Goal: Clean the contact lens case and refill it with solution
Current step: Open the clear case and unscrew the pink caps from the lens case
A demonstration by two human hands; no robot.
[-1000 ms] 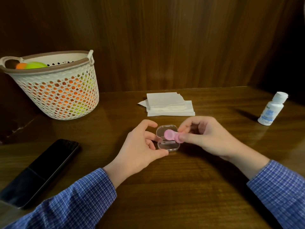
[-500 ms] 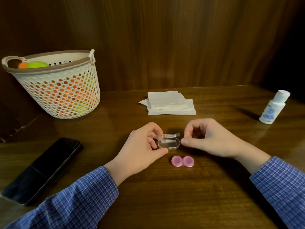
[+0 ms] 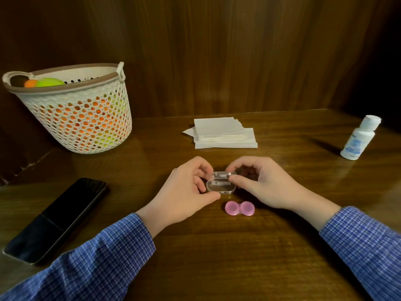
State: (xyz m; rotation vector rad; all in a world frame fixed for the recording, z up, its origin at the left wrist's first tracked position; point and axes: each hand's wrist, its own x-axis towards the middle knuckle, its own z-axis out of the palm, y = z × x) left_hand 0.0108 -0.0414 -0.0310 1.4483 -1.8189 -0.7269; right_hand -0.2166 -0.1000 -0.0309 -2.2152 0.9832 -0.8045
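A pink two-well contact lens case (image 3: 239, 208) lies on the wooden table with both caps on, just in front of my hands. Behind it sits a small clear plastic box (image 3: 221, 186) with its hinged lid partly raised and a pale tool inside. My left hand (image 3: 184, 193) grips the box's left side between thumb and fingers. My right hand (image 3: 263, 183) pinches the lid and right side. A white solution bottle (image 3: 359, 137) with a blue label stands upright at the far right. A stack of white tissues (image 3: 223, 133) lies behind the box.
A perforated white basket (image 3: 80, 114) holding orange and green things stands at the back left. A dark phone (image 3: 58, 218) lies face up at the near left. A dark wooden wall rises behind the table.
My right hand set the pink case down on the table in front of the box, then returned to the clear box's lid. The lid is now lower. My left hand stayed on the box.
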